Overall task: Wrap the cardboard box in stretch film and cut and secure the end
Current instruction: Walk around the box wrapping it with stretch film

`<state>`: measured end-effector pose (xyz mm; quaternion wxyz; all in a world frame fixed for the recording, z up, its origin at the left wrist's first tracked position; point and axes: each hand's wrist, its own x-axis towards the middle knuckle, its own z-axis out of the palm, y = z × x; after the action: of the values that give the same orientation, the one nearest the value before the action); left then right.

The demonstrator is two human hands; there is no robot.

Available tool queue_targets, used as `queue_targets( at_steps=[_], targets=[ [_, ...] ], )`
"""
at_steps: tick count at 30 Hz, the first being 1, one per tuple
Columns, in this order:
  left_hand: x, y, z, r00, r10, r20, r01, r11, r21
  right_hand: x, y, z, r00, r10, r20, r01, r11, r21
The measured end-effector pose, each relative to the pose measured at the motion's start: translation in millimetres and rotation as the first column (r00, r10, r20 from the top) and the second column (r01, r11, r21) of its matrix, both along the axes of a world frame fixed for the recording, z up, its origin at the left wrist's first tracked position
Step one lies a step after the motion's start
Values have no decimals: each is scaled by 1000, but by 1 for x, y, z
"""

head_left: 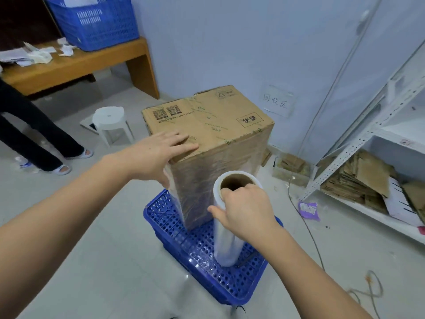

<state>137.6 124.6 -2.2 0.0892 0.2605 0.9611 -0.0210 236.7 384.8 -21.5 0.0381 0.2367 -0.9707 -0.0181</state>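
1. Head view: a tall brown cardboard box [207,125] with printed codes and a stamped label stands upright on an upturned blue perforated plastic crate [184,238], which sits on the pale tiled floor [92,249].
2. Clear stretch film [195,194] already covers the box's sides; its top face is bare cardboard.
3. The left hand [158,153] lies flat on the near top corner of the box, fingers [181,140] straight and slightly spread, thumb down against the filmed side.
4. The right hand [246,210] grips the upper end of an upright roll of clear stretch film with a brown cardboard core [230,226]; its fingers curl over the rim into the core and the thumb presses the outside. The roll's foot rests on the crate, just beside the box.
5. Behind, a white plastic stool [110,125] stands near a wooden surface [76,65] carrying a blue plastic basket [96,21] and crumpled papers.
6. To the right, a white metal shelf [368,143] holds flattened cardboard [358,180]. A second person's dark-trousered legs [34,134] stand at left.
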Motion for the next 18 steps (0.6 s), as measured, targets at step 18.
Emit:
queue_targets(
  at_steps=[18],
  targets=[
    [26,28,-31,954,-138,-267,122,990,-76,37,-17,18,964,242,110,-245,969,16]
  ],
)
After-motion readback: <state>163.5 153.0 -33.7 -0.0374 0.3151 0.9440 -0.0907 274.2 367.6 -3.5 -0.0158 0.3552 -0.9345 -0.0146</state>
